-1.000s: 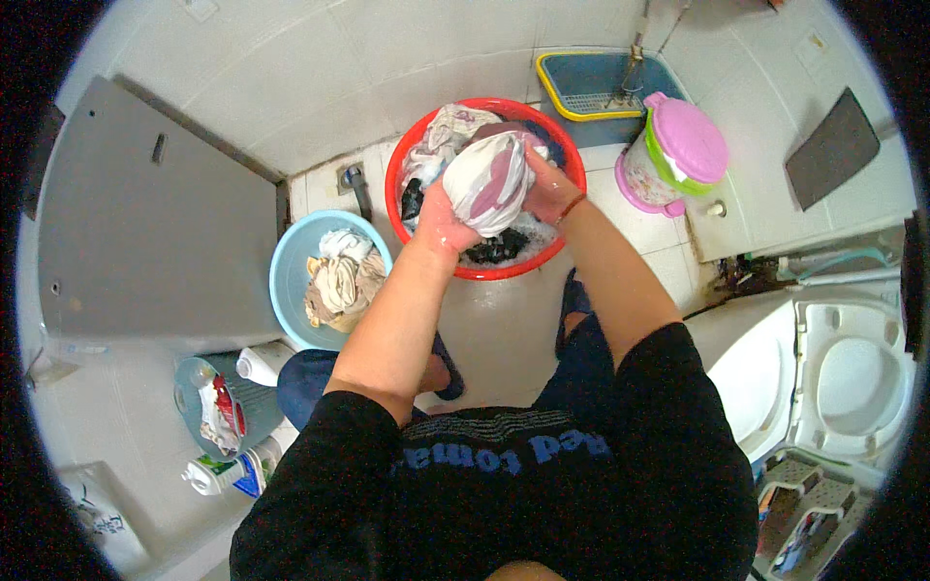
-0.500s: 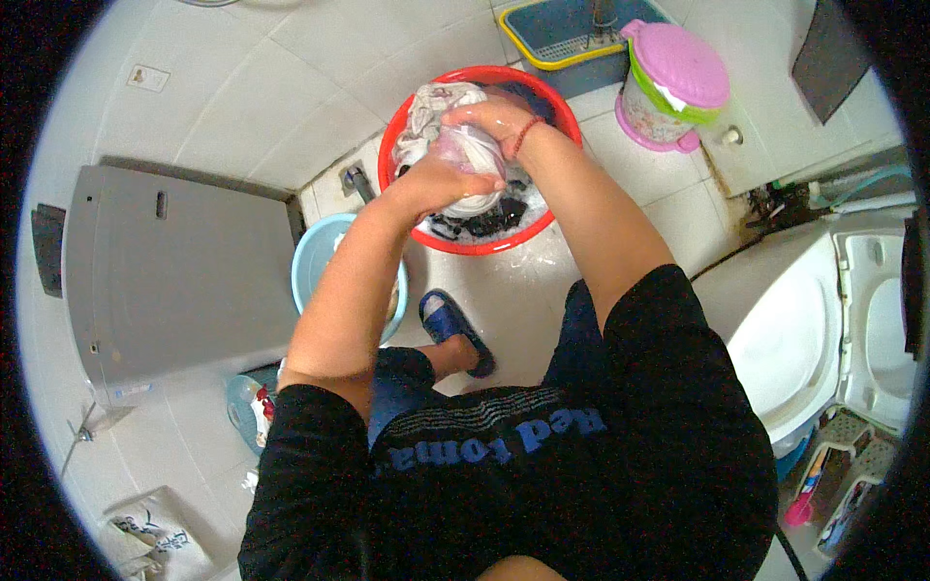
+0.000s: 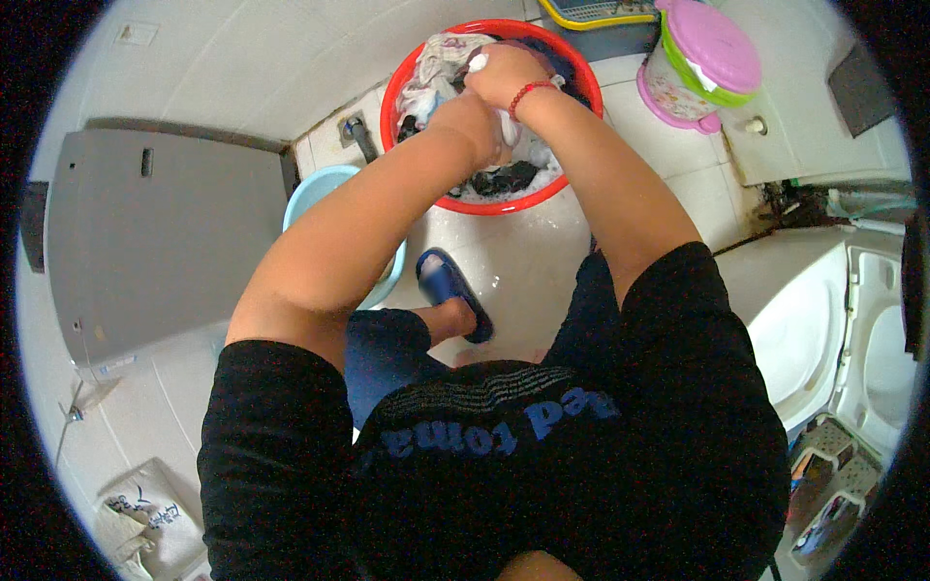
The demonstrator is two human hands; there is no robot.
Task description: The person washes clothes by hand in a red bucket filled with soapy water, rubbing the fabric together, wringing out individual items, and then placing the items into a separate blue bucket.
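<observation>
A red basin (image 3: 518, 206) stands on the floor ahead of me, full of wet clothes and suds. Both hands are over it, gripping one wet white cloth (image 3: 506, 128) that is mostly hidden by my fingers. My left hand (image 3: 470, 126) is closed round its near part. Just beyond, my right hand (image 3: 506, 76) is clenched on the far part, with white foam on it and a red beaded bracelet at the wrist. A pale patterned garment (image 3: 448, 56) hangs over the basin's far left side. Black cloth (image 3: 506, 179) lies in the suds near the front rim.
A light blue basin (image 3: 312, 194) sits left of the red one, partly behind my forearm. Beyond stand a grey-blue crate with a yellow rim (image 3: 601, 17) and a pink-lidded bin (image 3: 715, 48). A grey appliance (image 3: 174, 242) is at left, a white toilet (image 3: 799, 329) at right.
My hands have moved closer together and wrapped tighter round the white cloth, the right now above the left. The view has shifted, so the red basin appears higher up.
</observation>
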